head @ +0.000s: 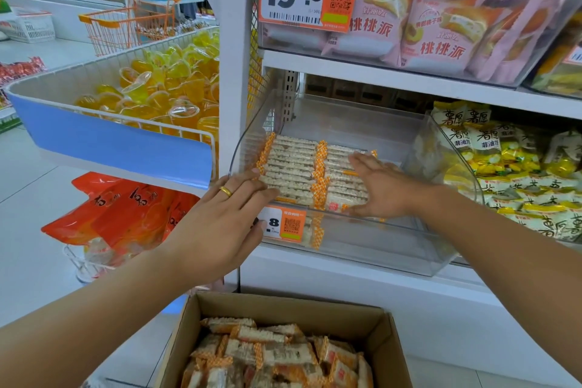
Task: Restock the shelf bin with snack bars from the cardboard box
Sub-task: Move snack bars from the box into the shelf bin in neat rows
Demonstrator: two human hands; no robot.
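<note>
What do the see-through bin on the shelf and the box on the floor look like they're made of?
The shelf bin looks like clear, glossy hard plastic, perhaps acrylic: the snack bars show through its walls. The box appears to be matte brown cardboard, with folded flaps.

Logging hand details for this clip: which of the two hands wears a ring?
The left hand, resting on the left row of snack bars, has a gold ring; the right hand is bare.
</note>
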